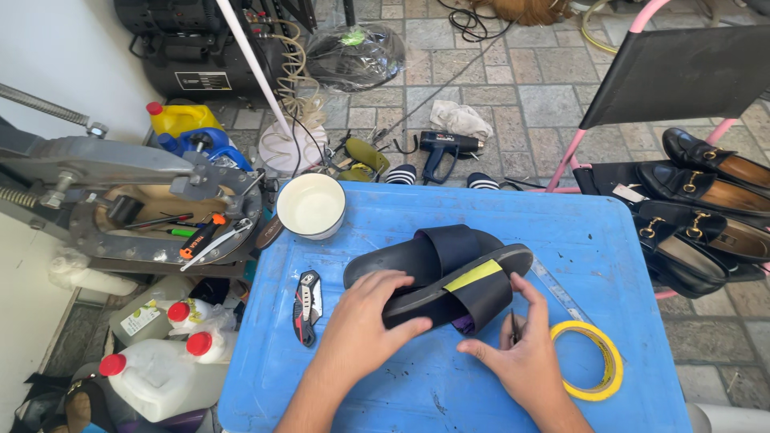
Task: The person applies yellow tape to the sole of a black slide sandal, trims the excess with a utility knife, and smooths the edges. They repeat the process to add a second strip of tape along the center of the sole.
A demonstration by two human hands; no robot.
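Observation:
Two black slide sandals lie stacked on a blue plastic table [561, 232]. The near sandal [481, 289] carries a strip of yellow tape [473, 275] across its strap; the far sandal [417, 252] sits behind it. My left hand [365, 321] presses on the near sandal's sole at its left end. My right hand [517, 353] grips the strap's right edge with thumb and fingers, and a thin dark tool sticks up between its fingers.
On the table: a white bowl [311, 205], a folding utility knife [307, 305], a yellow tape roll [597, 361], a clear ruler [557, 289]. Black loafers [706, 216] crowd a pink chair at right. Jugs [160, 377] and a metal press [136, 192] stand left; a heat gun [445, 148] lies beyond.

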